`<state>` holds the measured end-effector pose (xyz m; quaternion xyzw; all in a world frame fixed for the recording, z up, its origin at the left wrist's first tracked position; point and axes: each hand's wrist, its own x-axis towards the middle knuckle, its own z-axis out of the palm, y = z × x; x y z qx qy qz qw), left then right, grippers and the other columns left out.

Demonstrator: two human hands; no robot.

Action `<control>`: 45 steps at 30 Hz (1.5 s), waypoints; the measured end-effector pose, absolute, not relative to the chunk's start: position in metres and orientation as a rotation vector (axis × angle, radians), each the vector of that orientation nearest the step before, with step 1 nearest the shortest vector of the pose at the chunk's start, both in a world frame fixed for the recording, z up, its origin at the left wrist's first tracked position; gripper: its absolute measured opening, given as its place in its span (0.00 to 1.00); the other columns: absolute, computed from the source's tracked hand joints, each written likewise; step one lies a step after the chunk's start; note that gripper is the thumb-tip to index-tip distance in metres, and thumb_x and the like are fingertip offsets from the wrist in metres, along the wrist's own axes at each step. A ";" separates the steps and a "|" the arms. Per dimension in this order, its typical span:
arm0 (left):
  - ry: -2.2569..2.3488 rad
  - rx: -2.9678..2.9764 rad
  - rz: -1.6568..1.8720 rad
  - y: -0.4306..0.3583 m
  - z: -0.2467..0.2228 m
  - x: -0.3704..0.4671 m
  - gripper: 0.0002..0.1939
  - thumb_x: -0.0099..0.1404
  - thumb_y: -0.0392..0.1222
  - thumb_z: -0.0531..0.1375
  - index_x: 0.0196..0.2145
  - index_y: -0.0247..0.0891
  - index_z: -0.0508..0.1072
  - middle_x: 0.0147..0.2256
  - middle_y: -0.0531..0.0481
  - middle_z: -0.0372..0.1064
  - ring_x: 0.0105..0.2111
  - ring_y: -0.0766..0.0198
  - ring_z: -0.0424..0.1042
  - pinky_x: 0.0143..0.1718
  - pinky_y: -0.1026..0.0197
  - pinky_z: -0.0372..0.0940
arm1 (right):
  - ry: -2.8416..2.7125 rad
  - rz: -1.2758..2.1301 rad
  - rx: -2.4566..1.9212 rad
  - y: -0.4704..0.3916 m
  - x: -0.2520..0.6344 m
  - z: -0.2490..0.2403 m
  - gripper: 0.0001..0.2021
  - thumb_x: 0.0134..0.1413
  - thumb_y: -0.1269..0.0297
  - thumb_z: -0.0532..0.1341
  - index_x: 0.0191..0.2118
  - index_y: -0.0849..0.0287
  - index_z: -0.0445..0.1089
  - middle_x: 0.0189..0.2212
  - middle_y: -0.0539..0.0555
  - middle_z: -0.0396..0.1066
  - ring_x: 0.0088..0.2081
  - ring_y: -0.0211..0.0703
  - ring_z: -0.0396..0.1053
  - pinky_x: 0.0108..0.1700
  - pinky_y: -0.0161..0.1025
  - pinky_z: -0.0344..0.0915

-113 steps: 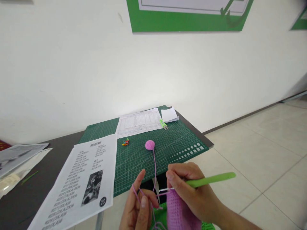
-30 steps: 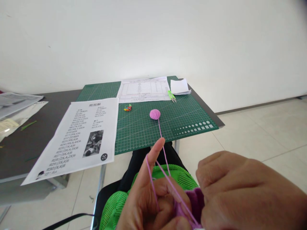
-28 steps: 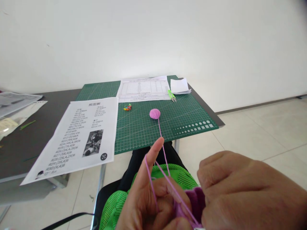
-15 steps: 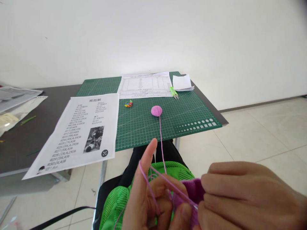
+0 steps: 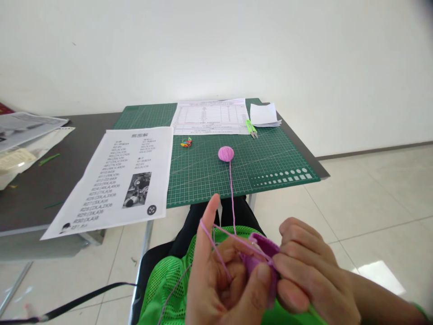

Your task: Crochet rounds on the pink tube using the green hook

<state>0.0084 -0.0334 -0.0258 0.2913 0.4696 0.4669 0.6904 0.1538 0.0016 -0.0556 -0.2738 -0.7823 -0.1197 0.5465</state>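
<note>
My left hand (image 5: pixel 225 280) pinches a pink-purple crocheted piece (image 5: pixel 252 266) between thumb and fingers. Its index finger points up, with pink yarn looped around it. On the right, my right hand (image 5: pixel 311 271) has its fingers closed at the edge of the piece, around a hook that is mostly hidden; a bit of green handle (image 5: pixel 316 313) shows below the hand. One yarn strand (image 5: pixel 232 194) runs from my hands up to a pink yarn ball (image 5: pixel 226 154) on the green cutting mat (image 5: pixel 199 176).
A printed pattern sheet (image 5: pixel 118 180) lies at the left of the mat. Further back are a form (image 5: pixel 211 117), green-handled snips (image 5: pixel 251 128), white papers (image 5: pixel 264 114) and colourful stitch markers (image 5: pixel 186 142). More papers (image 5: pixel 30 149) lie at the far left of the dark table (image 5: pixel 91 128).
The view has shifted slightly, so the table items appear further right. My right hand has tilted and drawn lower beside the piece, showing more forearm and the green handle. The left hand keeps its hold.
</note>
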 end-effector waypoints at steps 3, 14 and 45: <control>0.911 0.486 0.944 -0.026 -0.030 -0.001 0.44 0.57 0.45 0.75 0.66 0.66 0.62 0.28 0.56 0.74 0.20 0.76 0.51 0.24 0.70 0.49 | -1.881 -0.208 -0.682 -0.002 0.154 -0.051 0.20 0.72 0.66 0.52 0.25 0.61 0.66 0.14 0.47 0.62 0.17 0.34 0.59 0.22 0.38 0.60; 0.709 0.421 0.809 -0.021 -0.031 -0.013 0.44 0.58 0.43 0.75 0.67 0.60 0.62 0.32 0.55 0.74 0.20 0.76 0.48 0.25 0.64 0.43 | -1.902 -0.086 -0.942 -0.029 0.167 -0.035 0.20 0.71 0.57 0.53 0.31 0.57 0.76 0.20 0.52 0.72 0.25 0.40 0.72 0.29 0.36 0.74; 0.664 0.520 0.787 -0.023 -0.026 -0.012 0.37 0.62 0.43 0.72 0.64 0.64 0.66 0.33 0.55 0.73 0.20 0.76 0.44 0.22 0.63 0.37 | -2.132 0.336 -0.964 -0.019 0.176 -0.003 0.11 0.67 0.70 0.56 0.31 0.59 0.69 0.19 0.48 0.68 0.23 0.36 0.62 0.28 0.40 0.68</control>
